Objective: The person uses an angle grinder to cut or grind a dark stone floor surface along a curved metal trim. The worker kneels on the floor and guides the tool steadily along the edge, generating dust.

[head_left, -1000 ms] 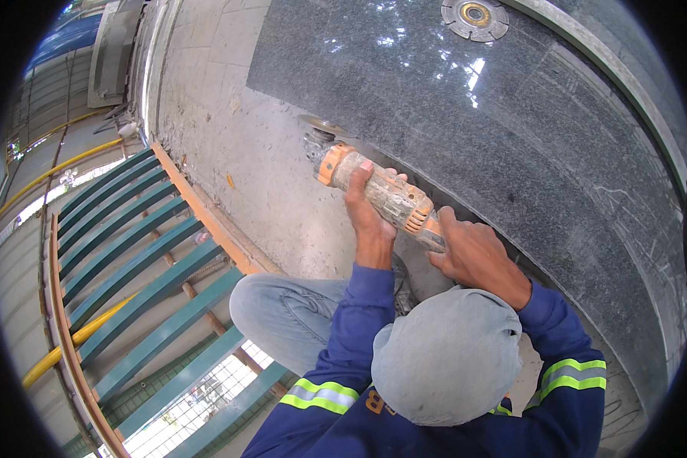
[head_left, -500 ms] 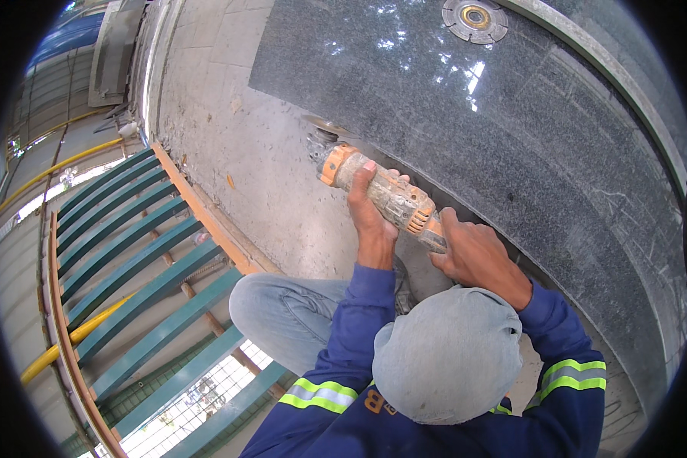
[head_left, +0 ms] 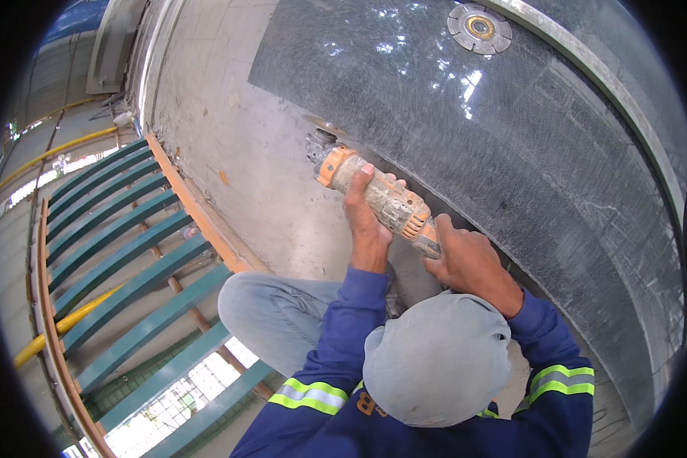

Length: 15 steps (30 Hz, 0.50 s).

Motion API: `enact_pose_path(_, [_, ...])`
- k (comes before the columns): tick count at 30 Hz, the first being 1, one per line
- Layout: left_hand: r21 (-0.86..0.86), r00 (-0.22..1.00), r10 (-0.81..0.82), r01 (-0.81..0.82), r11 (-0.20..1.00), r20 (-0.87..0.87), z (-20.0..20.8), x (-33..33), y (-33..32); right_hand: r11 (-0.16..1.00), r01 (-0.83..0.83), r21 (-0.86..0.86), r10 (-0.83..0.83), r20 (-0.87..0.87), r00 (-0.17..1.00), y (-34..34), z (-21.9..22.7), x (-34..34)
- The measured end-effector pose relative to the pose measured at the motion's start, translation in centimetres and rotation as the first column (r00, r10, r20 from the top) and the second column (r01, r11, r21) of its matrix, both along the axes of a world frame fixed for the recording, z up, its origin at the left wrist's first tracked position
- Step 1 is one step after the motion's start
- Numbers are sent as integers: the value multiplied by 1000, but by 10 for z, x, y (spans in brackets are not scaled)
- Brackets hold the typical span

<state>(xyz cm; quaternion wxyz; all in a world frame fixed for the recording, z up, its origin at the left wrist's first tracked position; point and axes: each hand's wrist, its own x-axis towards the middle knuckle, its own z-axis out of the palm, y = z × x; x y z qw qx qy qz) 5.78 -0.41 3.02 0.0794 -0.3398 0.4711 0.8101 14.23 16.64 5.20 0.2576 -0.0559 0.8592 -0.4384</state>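
Midway along the slab (head_left: 511, 175) edge, both hands grip the grinder (head_left: 378, 198).
Left hand (head_left: 366, 217) clasps its body, right hand (head_left: 466, 259) its tail; spare disc (head_left: 479, 28) lies untouched.

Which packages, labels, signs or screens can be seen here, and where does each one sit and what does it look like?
No packages, signs or screens are in view.
Round label: at the centre of the loose cutting disc lying on the dark stone slab, gold-yellow ring with a dark middle.
Orange marking: on the back of the blue jacket, partly hidden by the grey cap.
The angle grinder in the hands shows no clear label.
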Motion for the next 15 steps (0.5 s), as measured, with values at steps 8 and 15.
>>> enact_pose_path(8, [36, 1000, -6, 6, 999, -3, -4, -4, -8, 999, -28, 16, 28, 1, 1000, -5, 1, -5])
enact_pose_path(15, [38, 1000, 12, -12, 999, -8, -1, -1, -2, 999, -35, -1, 35, -6, 999, 0, 0, -2])
